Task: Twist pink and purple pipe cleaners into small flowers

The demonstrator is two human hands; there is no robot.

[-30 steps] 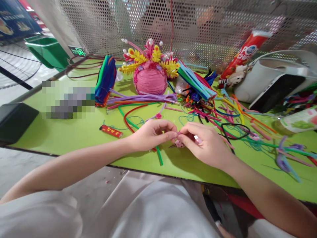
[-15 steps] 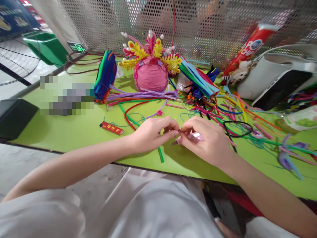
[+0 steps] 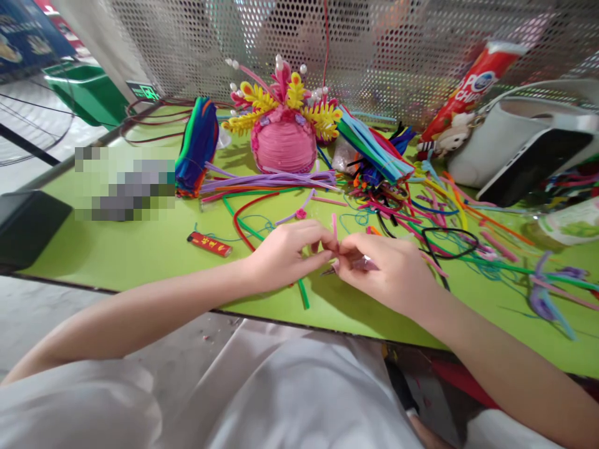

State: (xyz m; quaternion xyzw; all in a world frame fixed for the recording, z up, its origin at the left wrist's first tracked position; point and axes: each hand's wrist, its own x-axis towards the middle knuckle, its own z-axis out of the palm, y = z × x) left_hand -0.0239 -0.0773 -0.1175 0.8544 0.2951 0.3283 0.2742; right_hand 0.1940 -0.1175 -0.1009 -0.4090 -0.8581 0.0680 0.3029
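My left hand [image 3: 287, 252] and my right hand [image 3: 390, 271] meet fingertip to fingertip over the green table [image 3: 140, 246]. Both pinch a short pink pipe cleaner [image 3: 334, 228], whose free end sticks up between them. A small pink piece shows inside my right palm, partly hidden by the fingers. A green pipe cleaner [image 3: 303, 293] lies on the table under my left hand.
A pink ball-shaped crown with yellow and pink pipe-cleaner flowers [image 3: 284, 128] stands at the back. Bundles and loose pipe cleaners [image 3: 374, 153] spread to the right. A red lighter [image 3: 209, 244] lies left of my hands. A red chip tube [image 3: 472, 87], a white device [image 3: 515, 146] and a black box [image 3: 28, 224] are around.
The hands stayed together at the same spot. The pink pipe cleaner's end now stands up between the fingertips, and my right fingers have turned slightly.
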